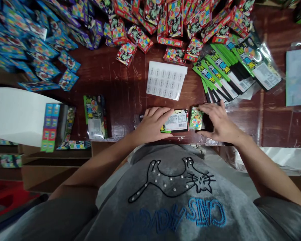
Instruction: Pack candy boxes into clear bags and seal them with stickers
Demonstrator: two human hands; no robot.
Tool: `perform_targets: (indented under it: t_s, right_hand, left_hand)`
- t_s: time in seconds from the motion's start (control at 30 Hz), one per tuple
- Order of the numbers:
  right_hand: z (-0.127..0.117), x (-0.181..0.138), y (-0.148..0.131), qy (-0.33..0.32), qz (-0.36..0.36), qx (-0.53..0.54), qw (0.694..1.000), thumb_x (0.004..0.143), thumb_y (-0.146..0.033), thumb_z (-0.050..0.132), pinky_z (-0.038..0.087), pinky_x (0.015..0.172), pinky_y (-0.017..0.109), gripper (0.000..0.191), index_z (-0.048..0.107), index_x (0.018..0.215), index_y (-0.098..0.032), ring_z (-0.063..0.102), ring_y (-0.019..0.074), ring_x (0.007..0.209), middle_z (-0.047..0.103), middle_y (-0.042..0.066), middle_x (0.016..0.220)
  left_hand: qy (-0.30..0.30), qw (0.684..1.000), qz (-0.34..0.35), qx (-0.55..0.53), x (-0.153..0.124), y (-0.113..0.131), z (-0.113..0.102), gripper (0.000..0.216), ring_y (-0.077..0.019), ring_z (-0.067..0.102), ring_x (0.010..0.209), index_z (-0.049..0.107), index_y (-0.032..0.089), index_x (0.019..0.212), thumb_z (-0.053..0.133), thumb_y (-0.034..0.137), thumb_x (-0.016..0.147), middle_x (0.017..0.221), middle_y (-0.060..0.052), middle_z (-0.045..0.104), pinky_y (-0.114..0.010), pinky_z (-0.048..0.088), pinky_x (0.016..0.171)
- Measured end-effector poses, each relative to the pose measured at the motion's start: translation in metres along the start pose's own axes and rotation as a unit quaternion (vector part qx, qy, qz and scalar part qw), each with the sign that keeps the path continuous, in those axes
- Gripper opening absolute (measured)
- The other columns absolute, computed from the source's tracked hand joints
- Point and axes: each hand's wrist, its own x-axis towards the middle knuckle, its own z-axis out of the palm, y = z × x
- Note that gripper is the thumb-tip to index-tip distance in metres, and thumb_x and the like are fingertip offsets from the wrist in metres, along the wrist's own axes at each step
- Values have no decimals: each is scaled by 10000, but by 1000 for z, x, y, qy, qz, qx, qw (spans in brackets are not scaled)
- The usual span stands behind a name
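Note:
My left hand (154, 123) lies with curled fingers on the left end of a flat black packet (177, 120) with a white barcode label, at the near edge of the dark wooden table (122, 90). My right hand (219, 121) grips the packet's right end, fingers wrapped over it, beside a small green box (196, 118) standing at that end. A white sheet of round stickers (165, 80) lies just beyond the packet.
Piles of small boxes cover the far table: blue ones (27, 43) at left, red ones (180, 20) at centre. A fan of green-and-black packets (223, 73) lies at right. A finished packet (95, 116) and stacked boxes (50, 127) sit at left, cardboard boxes below.

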Motion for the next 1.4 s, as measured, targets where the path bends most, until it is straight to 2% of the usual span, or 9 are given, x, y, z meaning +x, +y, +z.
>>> perform_targets:
  t_s: [0.1,0.37,0.57,0.7,0.83,1.0,1.13,1.23,1.4]
  right_hand:
    - [-2,5,1,-6,-22,15,1000,952,-527,760,118,1339,729,775,445,1610,-267,584,378,1425,647,152,1498]
    - [-19,30,-5,9,-57,28,998,919,-502,802,246,1317,691,668,567,1499,-265,639,358,1367,690,142,1443]
    - [-36,56,1,-86,-103,64,989,941,-444,789,214,1349,702,763,464,1617,-301,534,354,1515,586,121,1609]
    - [-31,71,-2,-17,-56,136,989,902,-527,830,380,1307,636,965,334,1706,-330,419,364,1604,413,135,1742]
    - [-7,80,-13,91,36,225,969,965,-459,778,594,1106,500,558,610,1484,-343,689,282,1297,688,89,1441]
    - [8,99,-23,157,91,282,942,959,-407,792,598,1071,461,425,689,1370,-370,686,249,1252,698,46,1368]
    - [8,106,-33,117,79,257,956,977,-397,770,494,1216,549,206,778,1172,-333,610,274,1405,675,61,1391]
    - [17,101,-44,106,121,273,949,959,-445,779,580,1119,539,347,713,1281,-336,595,292,1428,617,84,1495]
    - [43,96,-65,185,212,356,891,922,-473,811,665,845,369,367,635,1200,-311,748,192,963,753,30,1166]
  left_hand:
    - [17,1000,-1,-9,2,4,3,980,-378,534,1349,394,203,1634,869,481,823,1512,-160,579,-509,410,1155]
    - [84,996,-40,-14,0,17,-9,992,-363,577,1332,331,223,1667,850,404,841,1491,-152,577,-497,443,1136]
    - [81,995,-48,-26,3,17,-15,1059,-397,567,1350,342,239,1680,896,374,788,1519,-159,571,-561,457,1159]
    - [121,971,-143,-151,11,18,-19,1037,-388,582,1366,334,258,1682,888,439,825,1545,-155,572,-585,495,1169]
    - [227,904,-152,-329,20,22,-8,582,-301,642,1339,429,295,1631,588,378,1077,1528,-127,615,-536,521,1174]
    - [297,827,-136,-457,27,24,7,646,-262,697,1204,369,333,1659,624,394,1069,1429,-112,670,-474,596,1053]
    - [275,824,-119,-481,17,15,2,601,-248,697,1183,445,309,1585,670,366,1031,1424,-105,665,-423,613,996]
    - [233,827,-138,-493,3,5,-8,473,-207,720,1048,516,279,1440,684,355,1005,1275,-80,717,-355,626,871]
    - [219,812,-206,-500,-7,-9,-20,350,-200,728,972,588,255,1273,664,478,1015,1141,-72,743,-344,624,786]
